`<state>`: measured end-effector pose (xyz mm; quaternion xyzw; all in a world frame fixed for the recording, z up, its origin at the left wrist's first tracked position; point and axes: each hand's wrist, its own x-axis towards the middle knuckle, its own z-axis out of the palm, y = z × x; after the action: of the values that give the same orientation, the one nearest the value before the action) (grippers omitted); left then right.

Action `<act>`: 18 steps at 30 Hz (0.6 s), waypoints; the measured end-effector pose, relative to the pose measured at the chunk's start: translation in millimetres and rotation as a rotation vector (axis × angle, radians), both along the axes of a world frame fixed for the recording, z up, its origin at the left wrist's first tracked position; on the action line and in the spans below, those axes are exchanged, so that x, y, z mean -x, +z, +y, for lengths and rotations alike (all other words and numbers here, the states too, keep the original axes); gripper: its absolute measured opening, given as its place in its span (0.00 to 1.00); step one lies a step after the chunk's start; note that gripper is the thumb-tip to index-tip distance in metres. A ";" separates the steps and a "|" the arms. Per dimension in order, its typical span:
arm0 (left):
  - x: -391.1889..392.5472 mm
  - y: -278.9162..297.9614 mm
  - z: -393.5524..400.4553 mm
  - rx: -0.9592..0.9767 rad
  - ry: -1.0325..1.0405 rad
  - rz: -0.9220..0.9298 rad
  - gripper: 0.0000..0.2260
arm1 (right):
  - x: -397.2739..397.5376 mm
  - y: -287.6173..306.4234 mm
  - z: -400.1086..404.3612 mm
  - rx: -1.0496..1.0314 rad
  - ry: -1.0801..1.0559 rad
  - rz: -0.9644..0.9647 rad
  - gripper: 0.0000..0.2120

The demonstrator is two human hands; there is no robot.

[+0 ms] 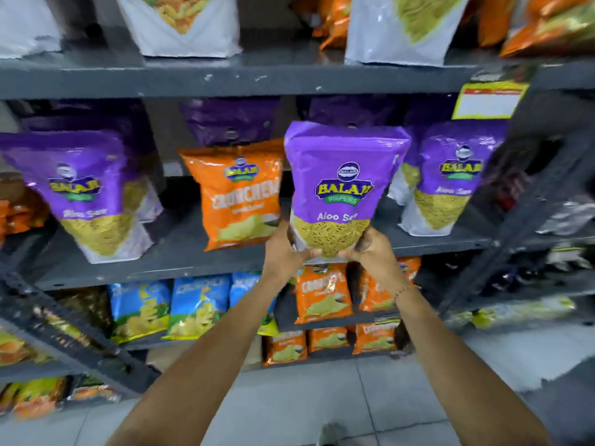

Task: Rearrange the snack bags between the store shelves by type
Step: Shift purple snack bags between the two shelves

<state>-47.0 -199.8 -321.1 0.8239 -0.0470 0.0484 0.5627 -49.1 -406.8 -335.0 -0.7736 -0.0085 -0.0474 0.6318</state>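
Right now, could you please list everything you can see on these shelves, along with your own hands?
Held Aloo Sev bag: one, purple, in front of the middle shelf.
Shelved Aloo Sev bags: at least two in front, purple, middle shelf, left and right.
Orange Crunchem bag: one, middle shelf, among the purple ones.
Lower orange bags: several, below the hands.
Blue bags: about three, lower left.
White pouches: several, top shelf.
Left hand, right hand: gripping the held bag's bottom.

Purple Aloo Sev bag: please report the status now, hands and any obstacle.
Left hand and right hand both grip purple Aloo Sev bag at its bottom, upright, at middle shelf. Orange Crunchem bag stands among purple bags, just left.
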 end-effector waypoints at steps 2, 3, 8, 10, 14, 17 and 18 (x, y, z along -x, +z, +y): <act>-22.4 6.0 -30.7 -0.018 -0.004 0.020 0.30 | -20.0 2.0 -27.6 0.026 -0.008 -0.016 0.27; -33.6 7.4 -43.7 -0.018 -0.003 0.031 0.31 | -30.9 3.1 -38.5 0.032 -0.002 -0.020 0.27; -71.5 -0.2 -83.4 0.006 0.049 0.124 0.33 | -78.8 1.3 -76.6 0.082 0.082 0.005 0.28; -77.7 -4.4 -92.0 0.025 0.067 0.142 0.33 | -89.0 -2.8 -85.4 0.099 0.102 0.030 0.29; -85.0 -11.2 -101.8 -0.008 0.062 0.182 0.33 | -94.9 -14.7 -94.7 0.093 0.083 0.069 0.28; -88.3 -14.4 -103.7 -0.025 0.050 0.190 0.31 | -93.4 -21.4 -96.9 0.078 0.073 0.085 0.27; -88.6 -14.5 -103.9 -0.025 0.048 0.193 0.31 | -93.9 -22.3 -96.5 0.072 0.072 0.087 0.27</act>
<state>41.7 -303.8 -335.6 0.8325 0.0267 -0.0183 0.5531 44.8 -503.3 -357.2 -0.7964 -0.0106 0.0091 0.6046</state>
